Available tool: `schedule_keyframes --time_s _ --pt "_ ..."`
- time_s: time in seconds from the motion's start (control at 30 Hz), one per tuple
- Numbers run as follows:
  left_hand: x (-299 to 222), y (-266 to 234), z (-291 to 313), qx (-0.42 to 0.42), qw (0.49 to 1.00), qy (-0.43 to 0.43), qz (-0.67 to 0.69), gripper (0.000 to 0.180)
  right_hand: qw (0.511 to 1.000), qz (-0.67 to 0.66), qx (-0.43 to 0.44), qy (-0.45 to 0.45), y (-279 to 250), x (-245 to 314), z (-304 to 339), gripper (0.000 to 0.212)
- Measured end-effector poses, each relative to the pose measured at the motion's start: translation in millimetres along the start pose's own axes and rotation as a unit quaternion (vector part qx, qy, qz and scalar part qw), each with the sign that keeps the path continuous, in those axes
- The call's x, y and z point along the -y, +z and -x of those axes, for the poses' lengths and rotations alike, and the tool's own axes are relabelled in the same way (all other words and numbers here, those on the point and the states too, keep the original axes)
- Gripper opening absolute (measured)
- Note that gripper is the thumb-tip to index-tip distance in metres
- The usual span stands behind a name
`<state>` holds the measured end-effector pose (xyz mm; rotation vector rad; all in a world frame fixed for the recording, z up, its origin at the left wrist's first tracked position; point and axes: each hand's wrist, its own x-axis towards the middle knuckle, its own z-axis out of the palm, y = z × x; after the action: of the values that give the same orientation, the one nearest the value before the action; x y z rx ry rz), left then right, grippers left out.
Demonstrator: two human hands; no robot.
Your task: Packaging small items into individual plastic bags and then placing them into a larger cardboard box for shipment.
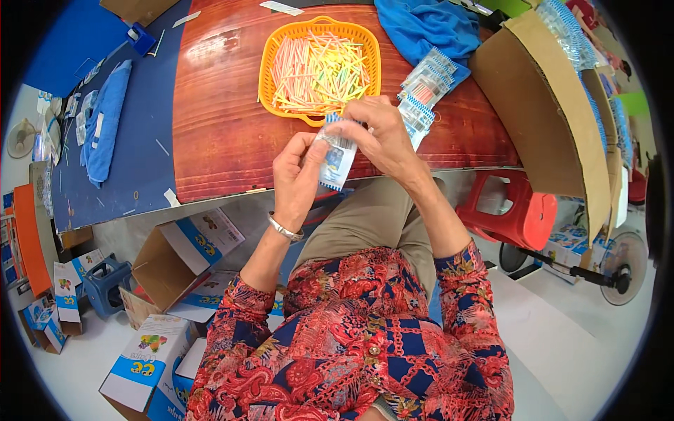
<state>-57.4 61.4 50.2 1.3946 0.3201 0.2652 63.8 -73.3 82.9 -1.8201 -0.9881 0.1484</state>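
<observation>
At table edge, left hand, right hand both pinching packet, blue print illegible

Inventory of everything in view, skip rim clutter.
Tabletop: 1, brown, upper middle
Worktop: 1, blue, left of tabletop
Basket: 1, orange, on tabletop
Thin sticks: many, pink, yellow, green, in basket
Held packet: 1, white-blue, centre
Other packets: several, clear-blue, tabletop's right
Cloths: 2, blue, worktop and upper right
Large carton: 1, brown, right
Stools: 2, red right, blue lower left
Printed boxes: several, white-blue, lower left
Shirt: 1, multicoloured, bottom
Bracelet: 1, silver, left wrist
Left hand: 1, bare, holding packet
Right hand: 1, bare, at packet
</observation>
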Motion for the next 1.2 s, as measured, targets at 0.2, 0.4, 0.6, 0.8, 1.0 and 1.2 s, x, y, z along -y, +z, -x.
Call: schedule_keyframes --time_s 0.2,0.4,0.6,0.8,1.0,1.2 --pt "0 -20 -5 -0.11 0.993 0.029 0.015 0.016 0.989 0.135 -0.046 -0.051 12 -45 -78 0.01" --pt "0 -40 -34 -0.128 0.924 0.261 -0.25 0.006 0.881 0.371 0.055 -0.289 25 -81 -145 0.02" --pt "-13 -45 -48 -0.038 0.827 0.273 -0.49 0.008 0.85 0.382 0.15 -0.33 30 -87 -155 0.017" --pt "9 -43 -39 -0.033 0.913 0.231 -0.335 0.005 0.881 0.33 0.141 -0.309 31 -84 -141 0.014" --pt "-2 -56 -1 -0.028 0.974 0.077 -0.211 0.007 0.943 0.215 0.08 -0.24 28 -58 -103 0.012" --pt "-4 -105 -14 -0.248 0.965 0.049 -0.072 0.005 0.999 0.01 0.01 0.048 20 -26 -70 0.012"
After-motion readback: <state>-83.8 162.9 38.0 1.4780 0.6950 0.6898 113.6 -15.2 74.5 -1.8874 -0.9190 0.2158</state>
